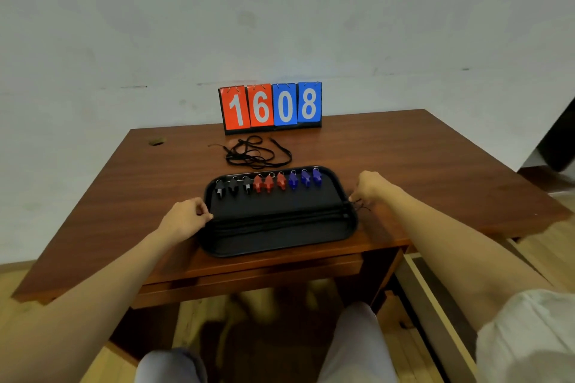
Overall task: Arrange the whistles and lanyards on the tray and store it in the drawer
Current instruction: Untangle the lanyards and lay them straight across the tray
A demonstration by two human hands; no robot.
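A black tray (273,246) lies at the near edge of the wooden table. Along its far side stands a row of whistles: three black (233,187), three red (268,182), three blue (305,178). Black lanyards (273,216) lie stretched straight across the tray's middle. My left hand (186,216) pinches their left ends at the tray's left rim. My right hand (370,186) pinches their right ends at the right rim. A tangle of more black lanyards (258,154) lies on the table behind the tray.
A flip scoreboard (270,107) reading 1608 stands at the table's back edge against the wall. An open drawer (435,298) sticks out below the table's right side. My knees are under the table front. A small hole (156,142) marks the far left tabletop.
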